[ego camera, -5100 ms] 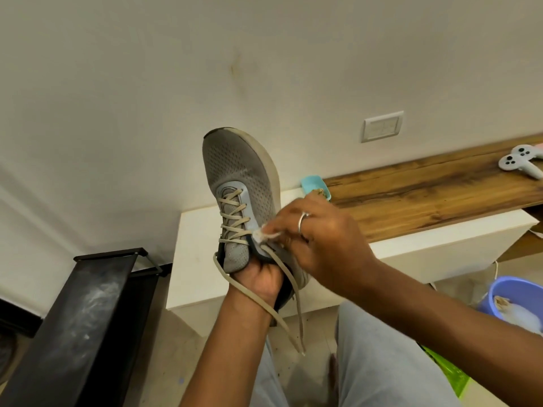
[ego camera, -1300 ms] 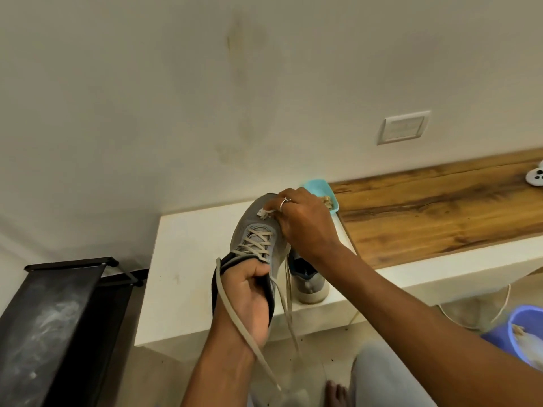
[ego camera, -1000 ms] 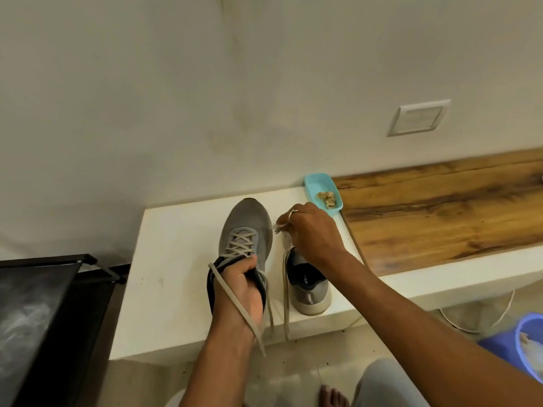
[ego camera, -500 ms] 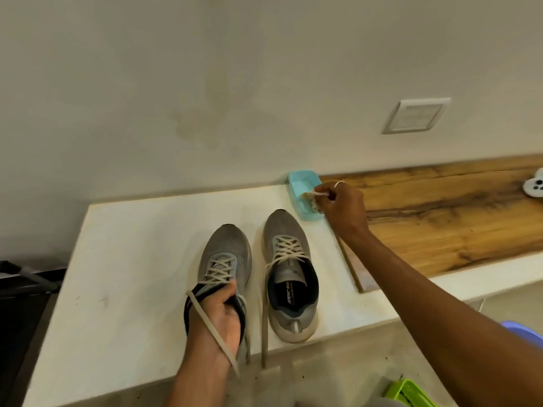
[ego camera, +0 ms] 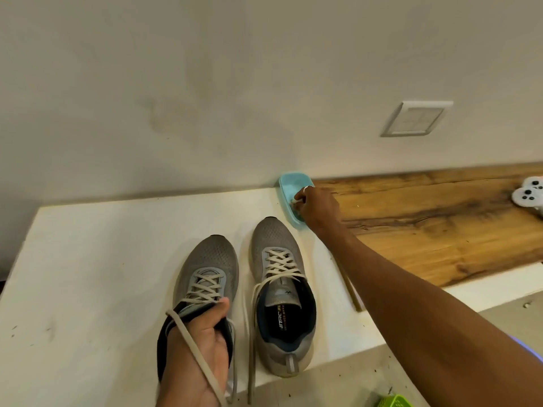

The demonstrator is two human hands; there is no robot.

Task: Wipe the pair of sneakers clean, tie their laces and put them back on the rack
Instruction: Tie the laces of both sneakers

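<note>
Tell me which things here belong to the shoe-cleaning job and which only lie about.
Job: held sneaker in left hand, other sneaker, blue tray, wipe in right hand.
Lying about: game controller, wall switch, green basket.

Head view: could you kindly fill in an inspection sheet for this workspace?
Surface: white bench, scuffed, beside a wooden top.
Job's things: held sneaker and other sneaker side by side on the bench, toes to the wall, laces untied and trailing over the front edge.
Clutter: blue tray, game controller, green basket.
Grips: left hand grips the held sneaker's collar; right hand reaches into the blue tray, grip unclear.
Cables: nothing seen.
Surroundings: stained wall, switch plate.
</note>
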